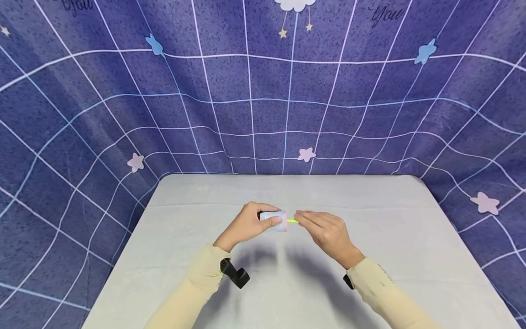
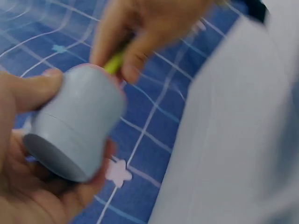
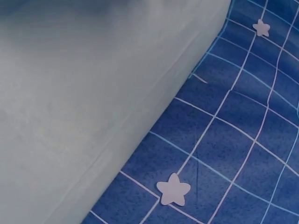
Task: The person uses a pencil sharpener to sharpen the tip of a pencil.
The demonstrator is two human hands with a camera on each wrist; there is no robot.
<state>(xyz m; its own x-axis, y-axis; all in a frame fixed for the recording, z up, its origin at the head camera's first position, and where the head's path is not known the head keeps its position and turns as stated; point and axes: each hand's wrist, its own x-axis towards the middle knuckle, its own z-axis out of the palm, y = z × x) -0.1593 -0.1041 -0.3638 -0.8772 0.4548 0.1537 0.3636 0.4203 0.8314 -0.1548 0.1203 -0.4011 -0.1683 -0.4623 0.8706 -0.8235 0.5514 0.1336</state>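
Note:
My left hand (image 1: 245,224) grips a light blue, slightly waisted cup-like container (image 2: 81,112) with a pink rim, its thumb on one side and fingers round the other. The container lies on its side in the air above the table, rim towards my right hand (image 1: 327,232). Between thumb and fingers, the right hand pinches a thin yellow-green stick (image 1: 292,221) at the rim. What kind of stick it is cannot be told, and its far end is hidden. In the left wrist view the container's base faces the camera. Neither hand shows in the right wrist view.
Below the hands stretches a table with a white cover (image 1: 197,196). A blue-purple curtain (image 1: 267,114) with a line grid and stars hangs behind it and round its sides. A black wrist camera mount (image 1: 235,273) sticks out from the left sleeve.

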